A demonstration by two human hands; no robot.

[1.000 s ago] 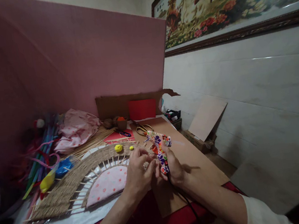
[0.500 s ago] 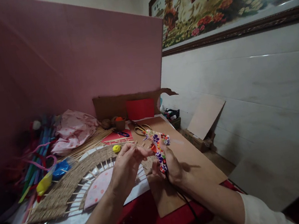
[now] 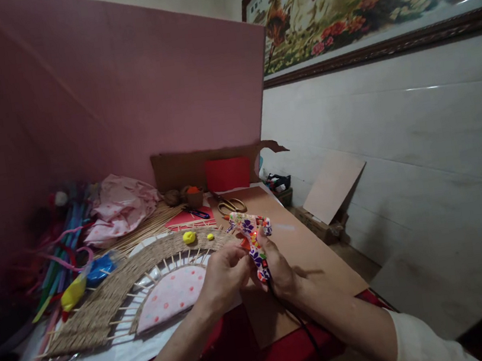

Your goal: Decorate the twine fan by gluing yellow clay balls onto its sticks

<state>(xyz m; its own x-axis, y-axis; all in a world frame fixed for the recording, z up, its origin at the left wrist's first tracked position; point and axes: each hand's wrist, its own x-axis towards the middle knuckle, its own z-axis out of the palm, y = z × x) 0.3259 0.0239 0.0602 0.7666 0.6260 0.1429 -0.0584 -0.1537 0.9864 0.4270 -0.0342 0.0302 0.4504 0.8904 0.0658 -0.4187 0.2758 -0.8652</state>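
Note:
My right hand [image 3: 277,266] is wrapped round the grip of a hot glue gun [image 3: 255,239] with a flower pattern. Its nozzle points away to the left, and a black cord hangs from the grip. Close against the gun's trigger side is my left hand [image 3: 230,267], its fingers curled together; whatever they pinch is hidden. Beyond and left of it lies an arched woven straw piece [image 3: 117,287] with thin sticks poking out. A yellow lump [image 3: 189,237] and a smaller yellow bit [image 3: 210,237] rest on this arch. Inside the curve is a pink dotted fabric half-round [image 3: 170,298].
Gold-handled scissors [image 3: 232,205] and a utility knife [image 3: 196,212] lie behind the hands. A brown board [image 3: 319,259] covers the right side of the table. Crumpled pink cloth [image 3: 121,206], a blue bag [image 3: 100,269] and coloured strips [image 3: 58,269] are at the left.
My left hand has moved right and down, closer to the glue gun's grip. The small yellow bit and more of the pink half-round now show. The glue gun has hardly moved.

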